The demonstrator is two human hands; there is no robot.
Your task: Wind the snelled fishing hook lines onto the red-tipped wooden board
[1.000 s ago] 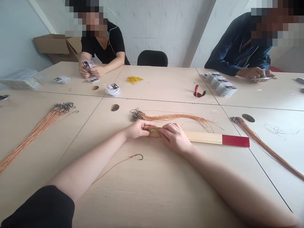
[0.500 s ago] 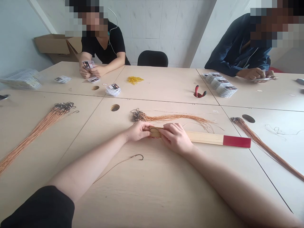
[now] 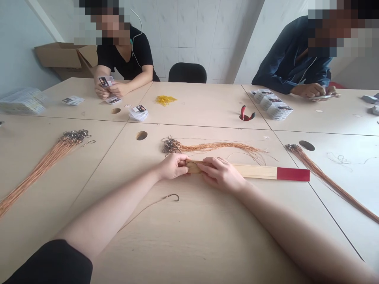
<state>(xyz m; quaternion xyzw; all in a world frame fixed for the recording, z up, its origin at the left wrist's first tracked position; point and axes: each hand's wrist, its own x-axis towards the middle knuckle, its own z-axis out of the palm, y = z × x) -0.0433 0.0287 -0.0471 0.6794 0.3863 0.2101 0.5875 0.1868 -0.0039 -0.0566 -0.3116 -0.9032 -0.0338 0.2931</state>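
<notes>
A long, flat wooden strip (image 3: 257, 172) with a red right end lies crosswise in front of me. My left hand (image 3: 173, 166) is closed, pinching its left end between thumb and fingers. Farther right along the strip, my right hand (image 3: 222, 173) has its fingers curled and pressed on it. A thin dark curve, perhaps a hook or line, shows on the wood between my fingertips; its ends are hidden. Just beyond lies a bundle of hooks (image 3: 171, 146) tied to orange-brown lines. A single fishing hook (image 3: 174, 197) on a line rests nearer me, by my left forearm.
More bundles of hooked lines lie at left (image 3: 53, 157) and right (image 3: 325, 175). Red-handled pliers (image 3: 247, 114) stand in a table hole. Yellow pieces (image 3: 166, 100) and stacked clear packs (image 3: 274, 104) sit farther back. Two people work across the table, handling small packs or cards.
The whole view has shifted slightly. My right hand's fingers have moved a little on the strip, while my left hand keeps its pinch at the left end.
</notes>
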